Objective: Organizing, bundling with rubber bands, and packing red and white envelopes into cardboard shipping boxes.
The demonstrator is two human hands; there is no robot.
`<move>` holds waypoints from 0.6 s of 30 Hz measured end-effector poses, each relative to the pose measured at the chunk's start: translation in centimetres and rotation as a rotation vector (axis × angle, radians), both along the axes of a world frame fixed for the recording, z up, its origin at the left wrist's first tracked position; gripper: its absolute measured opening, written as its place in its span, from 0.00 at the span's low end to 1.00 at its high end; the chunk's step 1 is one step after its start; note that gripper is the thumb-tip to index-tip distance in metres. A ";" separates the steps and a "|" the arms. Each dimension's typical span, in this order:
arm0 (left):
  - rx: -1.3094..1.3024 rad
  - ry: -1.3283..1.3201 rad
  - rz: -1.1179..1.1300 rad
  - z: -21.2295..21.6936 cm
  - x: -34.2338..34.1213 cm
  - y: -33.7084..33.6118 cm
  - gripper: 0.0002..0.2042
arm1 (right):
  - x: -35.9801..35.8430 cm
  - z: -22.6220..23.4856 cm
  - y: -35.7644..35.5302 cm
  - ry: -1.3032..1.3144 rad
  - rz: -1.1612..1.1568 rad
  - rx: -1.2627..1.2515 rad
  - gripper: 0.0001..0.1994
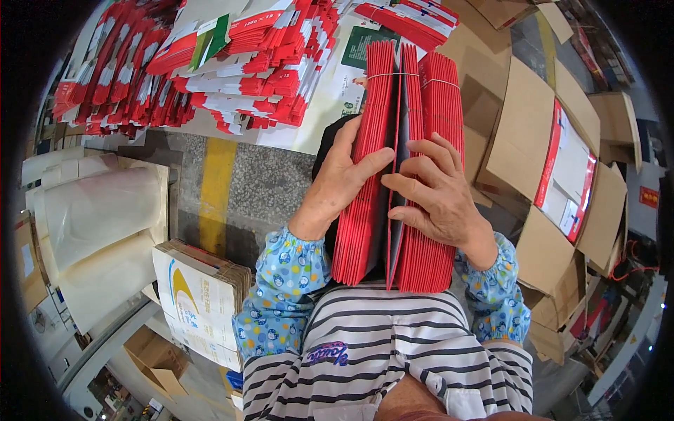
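Two thick bundles of flat red folded cartons stand on edge before my body, a left bundle [364,224] and a right bundle [430,263]. A thin band runs across the far part of each. Between them is a narrow gap with dark grey inner faces. My left hand [342,175] grips the left bundle, its thumb across the top edges and its fingers at the outer side. Curled over the right bundle, my right hand [439,189] holds it, with thumb and forefinger at the gap. The far sides of both bundles are hidden.
Large piles of red-and-white flat cartons [260,77] cover the table [316,119] ahead. An open cardboard box [523,133] at the right holds red-and-white pieces. A stack of flattened cardboard [200,295] stands left, near pale sheets [105,217].
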State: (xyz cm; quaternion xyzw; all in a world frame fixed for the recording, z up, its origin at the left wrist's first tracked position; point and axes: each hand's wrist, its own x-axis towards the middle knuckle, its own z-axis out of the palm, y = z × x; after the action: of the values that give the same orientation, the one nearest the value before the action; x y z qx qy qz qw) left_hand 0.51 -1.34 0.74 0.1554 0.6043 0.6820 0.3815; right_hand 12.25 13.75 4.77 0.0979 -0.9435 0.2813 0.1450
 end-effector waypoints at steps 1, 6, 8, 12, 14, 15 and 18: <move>0.000 0.000 0.001 -0.3 0.0 0.0 0.33 | 0.0 -0.1 -0.1 0.010 -0.001 0.013 0.18; -0.044 0.089 -0.024 -0.4 0.1 0.3 0.33 | 0.2 -0.2 0.2 0.017 -0.001 0.023 0.19; -0.039 0.108 -0.019 -0.7 0.1 0.3 0.32 | 0.2 -0.3 0.3 0.019 0.000 0.025 0.19; -0.046 0.164 -0.024 -0.6 0.0 0.3 0.31 | 0.2 -0.4 0.3 0.025 0.006 0.021 0.18; -0.050 0.185 -0.024 -0.6 0.0 0.3 0.31 | 0.2 -0.3 0.3 0.018 0.007 0.012 0.17; -0.053 0.206 -0.024 -0.6 0.0 0.3 0.31 | 0.2 -0.2 0.3 0.009 0.006 0.020 0.16; -0.025 0.163 -0.015 -0.7 0.0 0.2 0.31 | 0.2 -0.2 0.3 0.000 -0.003 0.019 0.16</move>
State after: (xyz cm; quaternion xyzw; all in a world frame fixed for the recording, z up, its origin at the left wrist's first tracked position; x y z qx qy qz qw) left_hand 0.46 -1.17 0.03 0.2102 0.6407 0.6567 0.3378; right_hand 12.47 14.01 4.62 0.0977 -0.9463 0.2719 0.1446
